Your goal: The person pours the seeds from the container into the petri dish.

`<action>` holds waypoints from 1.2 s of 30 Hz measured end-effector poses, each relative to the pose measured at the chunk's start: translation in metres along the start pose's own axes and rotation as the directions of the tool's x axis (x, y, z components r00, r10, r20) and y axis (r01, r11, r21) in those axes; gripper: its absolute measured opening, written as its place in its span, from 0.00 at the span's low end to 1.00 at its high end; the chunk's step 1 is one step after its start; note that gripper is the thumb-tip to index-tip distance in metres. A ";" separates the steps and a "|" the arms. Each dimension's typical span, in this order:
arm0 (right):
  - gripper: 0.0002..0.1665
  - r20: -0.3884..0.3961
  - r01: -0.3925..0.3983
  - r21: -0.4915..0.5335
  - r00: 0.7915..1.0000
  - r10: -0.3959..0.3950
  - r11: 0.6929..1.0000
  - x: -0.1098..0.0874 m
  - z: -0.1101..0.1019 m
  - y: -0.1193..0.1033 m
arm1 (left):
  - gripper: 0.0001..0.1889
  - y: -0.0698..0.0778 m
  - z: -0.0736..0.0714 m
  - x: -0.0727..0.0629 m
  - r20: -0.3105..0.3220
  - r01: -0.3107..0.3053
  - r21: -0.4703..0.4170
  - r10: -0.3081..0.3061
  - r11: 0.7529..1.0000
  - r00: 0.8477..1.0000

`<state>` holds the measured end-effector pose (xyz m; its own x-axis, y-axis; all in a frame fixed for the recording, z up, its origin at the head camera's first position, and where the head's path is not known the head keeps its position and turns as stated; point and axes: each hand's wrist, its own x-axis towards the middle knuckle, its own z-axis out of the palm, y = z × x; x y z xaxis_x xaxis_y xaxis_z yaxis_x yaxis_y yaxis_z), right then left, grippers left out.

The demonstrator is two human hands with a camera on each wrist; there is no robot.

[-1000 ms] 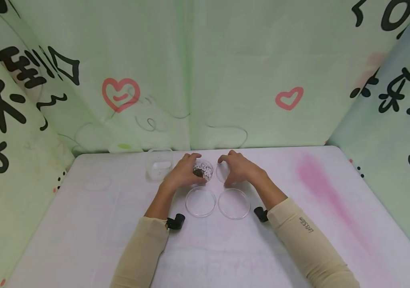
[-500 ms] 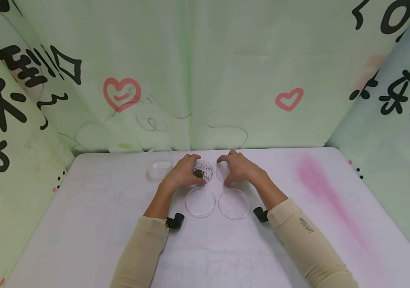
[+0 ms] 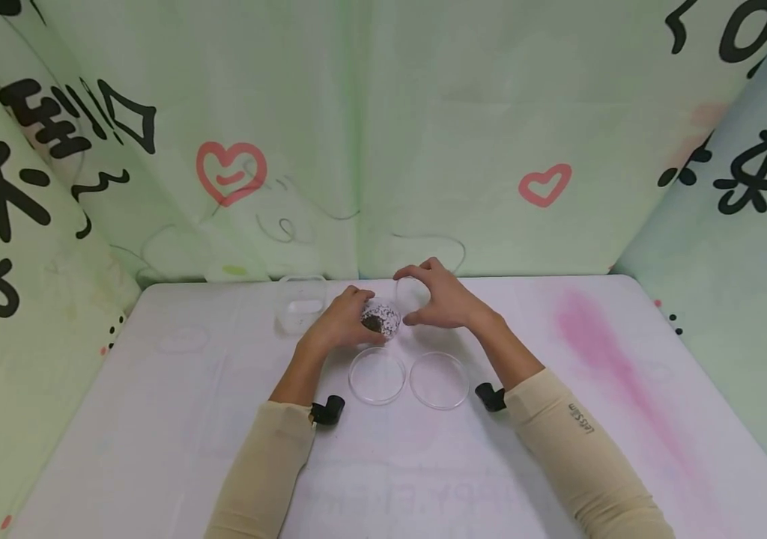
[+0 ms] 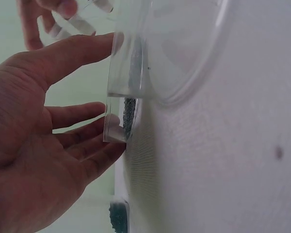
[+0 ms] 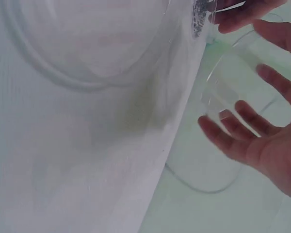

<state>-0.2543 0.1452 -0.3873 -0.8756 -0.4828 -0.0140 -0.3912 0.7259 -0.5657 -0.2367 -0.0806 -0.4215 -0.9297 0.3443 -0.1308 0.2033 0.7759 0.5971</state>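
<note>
My left hand [image 3: 341,322] holds a round clear petri dish [image 3: 383,317] by its sides, at the back middle of the table. Black and white grains fill this dish, and a dark patch shows at its left. In the left wrist view, thumb and fingers span the dish wall, with the dark grains [image 4: 129,116] low inside. Just right of it, my right hand [image 3: 447,301] pinches a second clear petri dish part [image 3: 413,296] between thumb and fingers. This round piece is raised off the table, as the right wrist view shows its clear wall [image 5: 223,82] beyond the table edge.
Two clear round dish parts [image 3: 377,376] lie side by side in front of the hands, the right-hand one [image 3: 440,380] close to its neighbour. A clear plastic box [image 3: 301,307] stands left of the left hand. A green curtain [image 3: 437,135] hangs behind the table.
My right hand has lifted the clear dish part from the table, moving up and slightly left toward the grain-filled dish. The left hand stays on its dish.
</note>
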 end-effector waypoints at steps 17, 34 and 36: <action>0.44 -0.117 0.079 0.390 0.992 -0.036 0.917 0.011 0.015 -0.007 | 0.47 -0.005 -0.001 0.003 -0.005 -0.026 -0.034 0.026 0.999 1.000; 0.41 -0.078 0.131 0.584 0.991 -0.104 0.801 0.014 0.024 -0.019 | 0.53 -0.015 -0.012 -0.003 -0.017 -0.117 -0.377 0.119 0.919 0.993; 0.41 -0.075 0.134 0.591 0.991 -0.111 0.795 0.015 0.024 -0.019 | 0.53 -0.016 -0.013 -0.003 0.001 -0.115 -0.448 0.129 0.887 0.992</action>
<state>-0.2527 0.1123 -0.3966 -0.8453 -0.5226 0.1110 -0.2612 0.2230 -0.9392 -0.2409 -0.1015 -0.4203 -0.8955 0.4419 -0.0533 0.1496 0.4115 0.8990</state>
